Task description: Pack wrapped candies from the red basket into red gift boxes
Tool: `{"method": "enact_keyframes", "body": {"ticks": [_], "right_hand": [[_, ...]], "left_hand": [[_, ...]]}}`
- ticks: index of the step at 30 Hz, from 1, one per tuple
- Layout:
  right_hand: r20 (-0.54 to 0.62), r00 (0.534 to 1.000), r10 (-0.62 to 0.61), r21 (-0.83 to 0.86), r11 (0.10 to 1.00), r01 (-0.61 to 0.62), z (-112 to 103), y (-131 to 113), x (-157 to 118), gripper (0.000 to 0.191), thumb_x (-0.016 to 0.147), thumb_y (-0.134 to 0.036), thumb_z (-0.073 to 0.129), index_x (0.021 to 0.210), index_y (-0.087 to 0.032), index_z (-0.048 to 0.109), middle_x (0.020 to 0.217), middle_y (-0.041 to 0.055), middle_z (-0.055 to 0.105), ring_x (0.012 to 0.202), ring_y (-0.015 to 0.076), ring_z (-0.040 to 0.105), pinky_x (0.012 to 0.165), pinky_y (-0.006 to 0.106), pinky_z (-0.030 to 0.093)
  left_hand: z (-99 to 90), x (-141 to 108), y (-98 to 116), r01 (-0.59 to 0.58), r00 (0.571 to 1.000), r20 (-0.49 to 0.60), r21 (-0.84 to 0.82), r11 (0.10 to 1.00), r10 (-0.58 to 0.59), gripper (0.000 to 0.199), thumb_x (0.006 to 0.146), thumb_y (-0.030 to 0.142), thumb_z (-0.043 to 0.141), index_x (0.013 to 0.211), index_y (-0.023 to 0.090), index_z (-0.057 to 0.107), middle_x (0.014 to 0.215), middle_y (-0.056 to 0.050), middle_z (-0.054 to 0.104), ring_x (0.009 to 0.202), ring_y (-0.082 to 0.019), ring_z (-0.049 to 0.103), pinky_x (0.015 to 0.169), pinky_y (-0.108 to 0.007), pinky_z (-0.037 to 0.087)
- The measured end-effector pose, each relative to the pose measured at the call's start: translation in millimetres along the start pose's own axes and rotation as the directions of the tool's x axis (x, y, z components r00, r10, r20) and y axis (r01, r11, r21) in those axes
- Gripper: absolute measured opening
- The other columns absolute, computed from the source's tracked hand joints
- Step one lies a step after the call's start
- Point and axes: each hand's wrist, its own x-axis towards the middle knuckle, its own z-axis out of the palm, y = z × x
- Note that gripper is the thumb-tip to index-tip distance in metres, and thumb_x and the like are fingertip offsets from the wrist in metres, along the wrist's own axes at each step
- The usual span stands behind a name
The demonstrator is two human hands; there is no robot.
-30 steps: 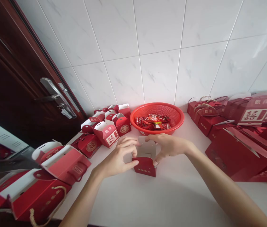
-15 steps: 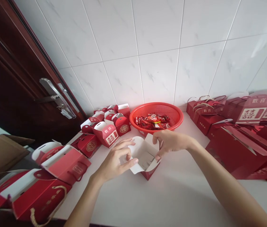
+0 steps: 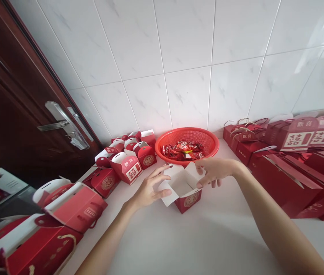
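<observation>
A small red cardboard box [image 3: 190, 201] is stood upright on a smooth pale tabletop [image 3: 150, 240], between the left hand [image 3: 147, 189] and the right hand [image 3: 217, 170]. Its matte white lining is exposed by splayed flaps, and 1 side is decorated with a round gold emblem. The left flap is overlapped by the left fingertips, with thumb and fingers held apart in a loose curve. The right flap is met by the right hand; whether the card is pinched there cannot be told. Behind, glossy, crinkled packets [image 3: 184, 147] are held in a round, perforated red plastic basket [image 3: 209, 139]. Gabled red cartons [image 3: 131, 168] are grouped at the left.
</observation>
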Motion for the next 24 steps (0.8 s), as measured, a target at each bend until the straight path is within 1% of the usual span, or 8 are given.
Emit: {"method": "enact_keyframes", "body": {"ticks": [5, 9, 11, 14, 17, 20, 21, 24], "right_hand": [[-0.178, 0.968, -0.178, -0.234, 0.963, 0.134, -10, 2, -12, 0.037, 0.068, -0.051, 0.079, 0.083, -0.022, 0.062, 0.101, 0.0094, 0.066, 0.095, 0.0301, 0.065, 0.065, 0.034, 0.051], [-0.179, 0.942, -0.283, -0.205, 0.948, 0.245, -15, 3, -17, 0.028, 0.072, -0.044, 0.076, 0.087, -0.021, 0.067, 0.097, 0.0075, 0.07, 0.091, 0.0266, 0.066, 0.068, 0.033, 0.05], [-0.255, 0.895, -0.366, -0.173, 0.928, 0.33, -17, 4, -16, 0.023, 0.077, -0.04, 0.071, 0.087, -0.02, 0.067, 0.095, 0.0063, 0.071, 0.086, 0.0235, 0.066, 0.069, 0.032, 0.05], [-0.491, 0.751, -0.442, -0.082, 0.882, 0.465, -20, 3, -7, 0.019, 0.08, -0.037, 0.066, 0.086, -0.02, 0.066, 0.093, 0.0052, 0.072, 0.085, 0.0207, 0.065, 0.074, 0.032, 0.051], [-0.667, 0.619, -0.414, 0.059, 0.799, 0.598, -22, 4, 13, 0.023, 0.079, -0.04, 0.065, 0.086, -0.018, 0.064, 0.09, 0.0057, 0.07, 0.082, 0.0192, 0.065, 0.073, 0.031, 0.052], [-0.761, 0.565, -0.318, 0.16, 0.753, 0.639, -24, 9, 43, 0.025, 0.077, -0.041, 0.066, 0.085, -0.018, 0.063, 0.088, 0.0054, 0.069, 0.079, 0.0187, 0.065, 0.07, 0.03, 0.053], [-0.778, 0.57, -0.264, 0.202, 0.754, 0.625, -25, 12, 54, 0.022, 0.077, -0.039, 0.066, 0.085, -0.018, 0.062, 0.088, 0.005, 0.069, 0.08, 0.0186, 0.065, 0.071, 0.03, 0.054], [-0.759, 0.649, -0.055, 0.408, 0.736, 0.54, -29, 20, 83, 0.012, 0.077, -0.027, 0.067, 0.082, -0.019, 0.06, 0.081, 0.0034, 0.067, 0.077, 0.0178, 0.066, 0.071, 0.03, 0.055]], "left_hand": [[-3.6, 14, 4, -0.009, 1.0, -0.002, 0.018, 1.0, 0.009, 0.031, 0.079, 0.043, 0.078, 0.103, 0.024, 0.074, 0.141, -0.013, 0.059, 0.129, -0.033, 0.057, 0.106, -0.047, 0.049], [-15.8, 33, 16, -0.019, 0.999, -0.044, 0.005, 1.0, 0.02, 0.024, 0.085, 0.043, 0.07, 0.098, 0.024, 0.076, 0.124, -0.011, 0.07, 0.115, -0.029, 0.066, 0.102, -0.044, 0.052], [-22.9, 54, 19, -0.036, 0.995, -0.092, -0.002, 0.999, 0.035, 0.024, 0.09, 0.043, 0.063, 0.093, 0.023, 0.076, 0.111, -0.01, 0.074, 0.108, -0.027, 0.068, 0.098, -0.041, 0.053], [-27.2, 99, 13, -0.022, 0.993, -0.115, 0.054, 0.998, 0.028, 0.025, 0.088, 0.043, 0.064, 0.096, 0.023, 0.076, 0.105, -0.008, 0.076, 0.103, -0.026, 0.069, 0.095, -0.039, 0.053], [-18.9, 144, -4, 0.051, 0.998, -0.036, 0.109, 0.993, -0.047, 0.04, 0.073, 0.044, 0.077, 0.107, 0.023, 0.074, 0.114, -0.008, 0.074, 0.106, -0.029, 0.067, 0.098, -0.041, 0.051], [-2.3, 172, -21, 0.136, 0.986, 0.085, 0.099, 0.986, -0.144, 0.048, 0.061, 0.047, 0.085, 0.102, 0.023, 0.075, 0.108, -0.009, 0.075, 0.103, -0.031, 0.067, 0.092, -0.04, 0.051], [3.2, 176, -25, 0.135, 0.985, 0.093, 0.09, 0.987, -0.143, 0.045, 0.063, 0.049, 0.083, 0.097, 0.022, 0.076, 0.104, -0.009, 0.076, 0.099, -0.031, 0.068, 0.088, -0.039, 0.052], [15.2, 181, -35, 0.121, 0.991, 0.054, 0.062, 0.991, -0.125, 0.043, 0.077, 0.062, 0.067, 0.081, 0.019, 0.073, 0.084, -0.007, 0.075, 0.082, -0.026, 0.067, 0.074, -0.034, 0.051]]}}
